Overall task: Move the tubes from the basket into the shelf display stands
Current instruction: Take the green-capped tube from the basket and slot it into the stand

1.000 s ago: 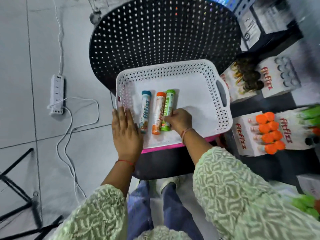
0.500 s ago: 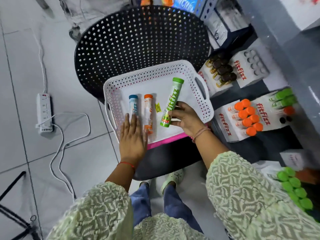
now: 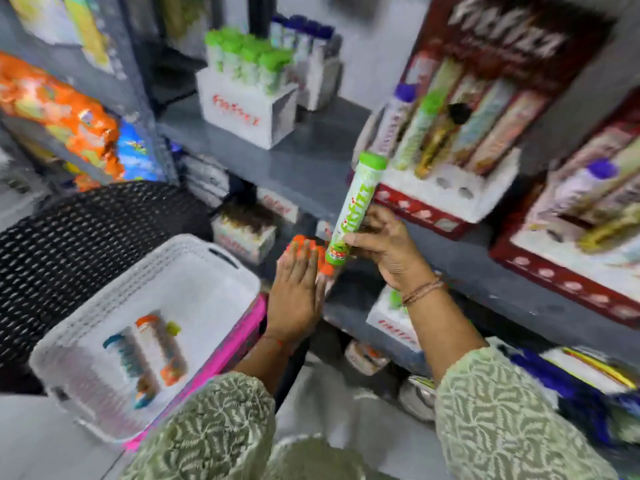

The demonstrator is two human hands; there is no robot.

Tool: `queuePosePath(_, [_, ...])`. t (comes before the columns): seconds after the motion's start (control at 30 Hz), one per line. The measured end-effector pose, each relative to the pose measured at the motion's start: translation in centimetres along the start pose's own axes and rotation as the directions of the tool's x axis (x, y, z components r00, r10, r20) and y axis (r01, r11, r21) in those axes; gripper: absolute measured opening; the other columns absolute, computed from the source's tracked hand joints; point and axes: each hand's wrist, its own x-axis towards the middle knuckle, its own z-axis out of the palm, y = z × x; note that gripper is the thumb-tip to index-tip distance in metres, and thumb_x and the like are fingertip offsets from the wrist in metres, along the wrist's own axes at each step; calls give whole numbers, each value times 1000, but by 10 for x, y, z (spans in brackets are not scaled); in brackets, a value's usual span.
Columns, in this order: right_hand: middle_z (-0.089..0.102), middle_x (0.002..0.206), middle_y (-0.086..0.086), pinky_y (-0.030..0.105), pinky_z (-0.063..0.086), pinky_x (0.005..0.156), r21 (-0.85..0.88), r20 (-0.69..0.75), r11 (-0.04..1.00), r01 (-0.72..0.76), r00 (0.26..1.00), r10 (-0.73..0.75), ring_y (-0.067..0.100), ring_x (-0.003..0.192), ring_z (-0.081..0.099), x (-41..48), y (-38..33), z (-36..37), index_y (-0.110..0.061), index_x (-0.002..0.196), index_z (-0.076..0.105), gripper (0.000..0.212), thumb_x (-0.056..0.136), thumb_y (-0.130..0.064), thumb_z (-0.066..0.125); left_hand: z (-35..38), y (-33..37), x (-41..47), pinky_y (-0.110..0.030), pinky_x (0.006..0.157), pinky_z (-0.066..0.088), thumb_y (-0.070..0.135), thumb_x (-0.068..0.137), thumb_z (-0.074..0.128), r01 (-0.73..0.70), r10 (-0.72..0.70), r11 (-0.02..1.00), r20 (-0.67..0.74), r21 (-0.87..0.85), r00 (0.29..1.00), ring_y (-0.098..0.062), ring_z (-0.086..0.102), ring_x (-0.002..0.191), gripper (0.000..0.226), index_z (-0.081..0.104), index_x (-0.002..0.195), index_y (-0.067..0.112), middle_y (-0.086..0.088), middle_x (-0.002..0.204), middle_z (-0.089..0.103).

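Before the shelf, right hand [image 3: 384,247] grips green tube [image 3: 356,206]; left hand [image 3: 298,289] flat, empty; next, probably the green-capped stand [image 3: 242,109]

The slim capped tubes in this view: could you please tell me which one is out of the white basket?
The green-capped green tube, held in the right hand; the teal-capped and orange-capped tubes lie inside.

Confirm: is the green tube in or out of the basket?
Out: the right hand holds the green tube up by the shelves, clear of the basket.
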Motion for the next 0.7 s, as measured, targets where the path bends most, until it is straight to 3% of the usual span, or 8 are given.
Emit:
queuePosePath(0.13, [68,73,-8,31,57,66,-94,-142,989,110,982,-123,14,75,63,-34,-37,-69,-23,87,58,38,70,10,65,25,77,39,-41,108,16,40,98,12,-140,143,988,39,-71,989,-33,28,131,63,42,131,-6,-24,137,43])
queuePosePath(0.2, [64,82,-3,34,58,66,-117,-181,986,121,973,-140,18,80,62,-50,-53,-101,-23,91,57,38,71,9,66,40,106,51,-46,107,26,41,98,13,-195,201,977,77,-84,977,-33,29,131,63,43,131,-5,-23,137,43])
queuePosePath(0.33, [59,92,2,27,58,59,-182,-243,976,119,956,-162,16,80,60,-72,-75,-146,-18,102,54,41,71,6,67,69,135,65,-57,101,30,47,97,5,-249,256,966,117,-75,960,-40,34,127,74,46,127,-7,-26,132,47])
queuePosePath(0.53, [55,81,-4,27,57,57,-268,-407,961,74,895,-182,14,75,58,-104,-80,-206,-16,100,55,39,71,5,68,91,177,61,-42,104,18,43,98,6,-303,304,952,143,-34,942,-43,44,119,74,52,120,-9,-28,123,55])
queuePosePath(0.7, [58,77,-4,26,50,56,-322,-532,947,11,825,-191,11,67,57,-121,-94,-241,-7,102,55,39,68,2,73,103,209,63,-52,99,36,32,92,27,-337,337,941,187,-32,923,-40,50,115,56,56,116,-9,-26,118,59])
